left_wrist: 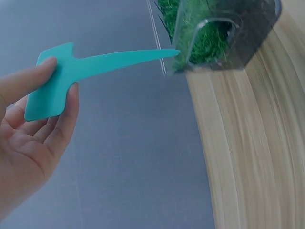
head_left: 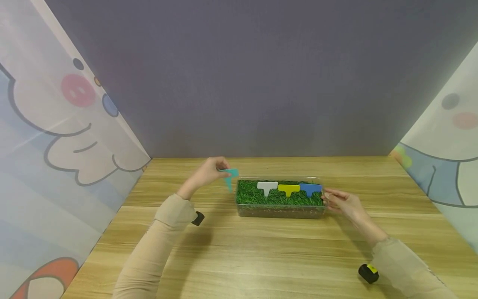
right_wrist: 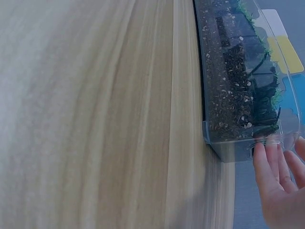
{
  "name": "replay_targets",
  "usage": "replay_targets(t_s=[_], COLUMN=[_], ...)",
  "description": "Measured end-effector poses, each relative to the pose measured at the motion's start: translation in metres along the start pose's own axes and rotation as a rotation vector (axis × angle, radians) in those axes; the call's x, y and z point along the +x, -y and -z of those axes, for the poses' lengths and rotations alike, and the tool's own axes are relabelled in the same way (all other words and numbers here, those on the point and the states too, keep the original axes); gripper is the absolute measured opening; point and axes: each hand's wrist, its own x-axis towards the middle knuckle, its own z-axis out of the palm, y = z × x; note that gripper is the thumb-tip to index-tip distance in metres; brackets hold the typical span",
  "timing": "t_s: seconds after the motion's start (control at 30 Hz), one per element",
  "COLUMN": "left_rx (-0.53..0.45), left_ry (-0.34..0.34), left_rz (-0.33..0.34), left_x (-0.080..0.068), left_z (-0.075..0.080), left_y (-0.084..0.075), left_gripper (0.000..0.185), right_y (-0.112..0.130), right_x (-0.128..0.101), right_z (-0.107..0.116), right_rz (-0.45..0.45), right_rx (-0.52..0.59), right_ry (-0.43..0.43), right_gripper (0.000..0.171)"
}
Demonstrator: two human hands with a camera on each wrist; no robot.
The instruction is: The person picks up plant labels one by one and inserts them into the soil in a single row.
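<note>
A clear plastic box of soil topped with green grass sits mid-table. Three T-shaped plant tags stand in the grass: white, yellow and blue. My left hand pinches a teal plant tag in the air just left of the box; in the left wrist view the teal tag points its tip at the box's end. My right hand rests its straight fingers against the right end of the box.
The wooden table is enclosed by a grey back wall and cartoon-printed side panels. A black wrist camera shows by my left sleeve, another by my right.
</note>
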Motion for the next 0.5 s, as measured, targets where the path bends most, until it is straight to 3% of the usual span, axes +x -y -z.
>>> replay_targets(t_s=[0.3,0.5], left_rx=[-0.052,-0.095], left_ry=[-0.006,0.001], left_rz=[-0.032,-0.072], left_x=[0.004,0.008], left_z=[-0.011,-0.02], left_y=[-0.008,-0.005], left_gripper=[0.012,0.01], right_y=[0.0,0.019], right_x=[0.0,-0.013], right_z=[0.0,-0.012], right_rz=[0.007,0.019], right_rx=[0.008,-0.009], right_ry=[0.0,-0.002], right_gripper=[0.076,0.047])
